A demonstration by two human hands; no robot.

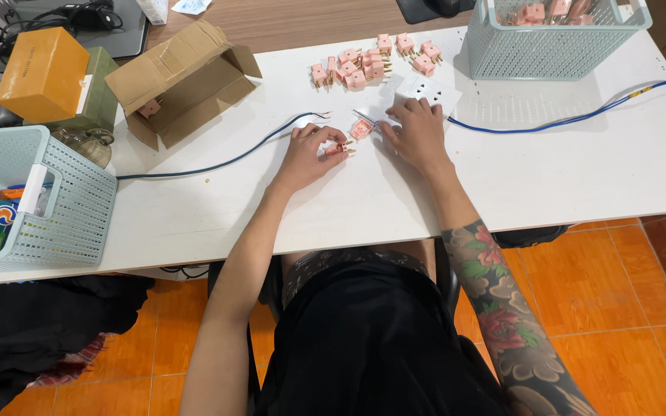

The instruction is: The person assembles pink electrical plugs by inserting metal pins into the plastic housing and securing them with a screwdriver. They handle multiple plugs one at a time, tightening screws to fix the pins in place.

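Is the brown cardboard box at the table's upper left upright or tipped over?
Tipped over: the brown cardboard box lies on its side, flaps open toward the table, one pink plug inside.

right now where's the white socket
In the head view the white socket lies on the table just beyond the right hand, below the pile of pink plugs and left of the mesh basket.

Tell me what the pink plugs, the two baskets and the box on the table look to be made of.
Pink plugs: moulded plastic, matt, with brass-coloured metal pins.
Right basket and left basket: pale blue-green plastic, judging by the evenly perforated walls and rounded rims.
Box: brown corrugated cardboard, dull, with creased open flaps.
The left hand holds one plug, whose pins glint like metal.
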